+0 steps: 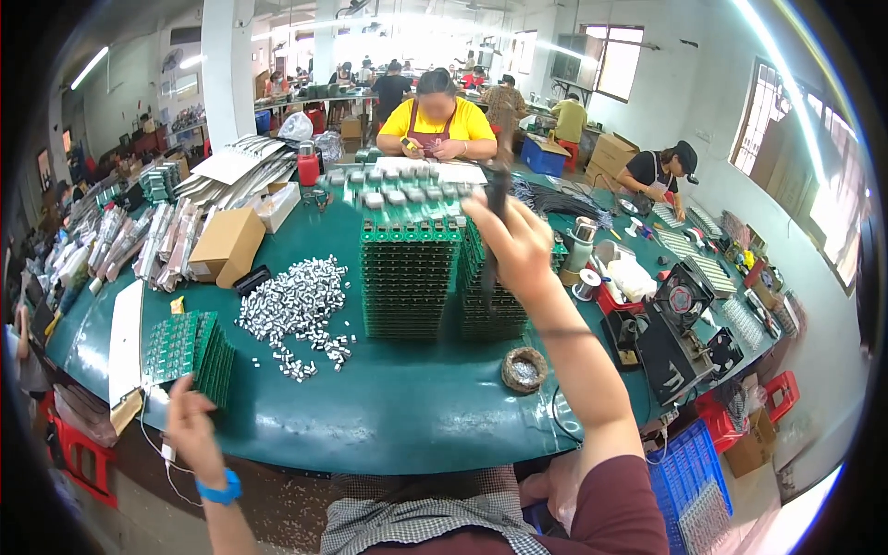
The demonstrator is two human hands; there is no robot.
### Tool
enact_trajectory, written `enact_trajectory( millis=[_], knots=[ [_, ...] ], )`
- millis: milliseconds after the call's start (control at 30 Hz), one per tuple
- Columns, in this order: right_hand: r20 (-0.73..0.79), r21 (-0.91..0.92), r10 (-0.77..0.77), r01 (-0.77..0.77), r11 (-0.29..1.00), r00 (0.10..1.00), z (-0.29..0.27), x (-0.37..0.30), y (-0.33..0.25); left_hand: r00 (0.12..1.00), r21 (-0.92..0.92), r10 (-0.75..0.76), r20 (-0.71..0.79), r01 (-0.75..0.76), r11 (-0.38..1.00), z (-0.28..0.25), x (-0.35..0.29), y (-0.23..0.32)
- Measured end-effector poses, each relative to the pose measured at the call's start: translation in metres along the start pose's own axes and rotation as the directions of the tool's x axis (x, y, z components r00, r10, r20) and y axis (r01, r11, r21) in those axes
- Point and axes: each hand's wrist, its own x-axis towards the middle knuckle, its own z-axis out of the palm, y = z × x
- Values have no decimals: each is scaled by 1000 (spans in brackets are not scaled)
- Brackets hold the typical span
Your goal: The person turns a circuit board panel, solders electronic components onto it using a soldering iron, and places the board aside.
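Note:
My left hand (190,425) is at the near edge of a leaning stack of green circuit boards (180,347). Its fingers are apart and hold nothing I can see. My right hand (520,242) is raised over two tall stacks of circuit boards (412,287). It is closed round a dark stick-like tool (498,190), smeared by motion. At its fingertips, a blurred board panel (407,194) with silvery blocks hovers above or rests on the left tall stack; I cannot tell which. A heap of small silvery cylindrical parts (294,301) lies to the left.
A round tin (524,370) with a rough brown rim stands right of the stacks. Solder spools (586,285), a black fan unit (684,296) and a cardboard box (227,245) share the green table (407,416). Across it, a person in yellow (444,120) works; another sits at right.

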Motion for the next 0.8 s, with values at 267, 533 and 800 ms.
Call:
enact_trajectory(
  millis=[267,533,800],
  knots=[
    [216,369,172,-243,897,961,-131,-98,-109,781,-369,540,315,-423,827,114,-63,106],
    [435,221,408,-534,816,803,-225,-127,-148,652,-545,595,469,-316,777,123,-116,119],
    [390,87,511,-583,807,766,-263,-106,-156,633,-719,601,487,-100,688,134,-132,147]
  ],
)
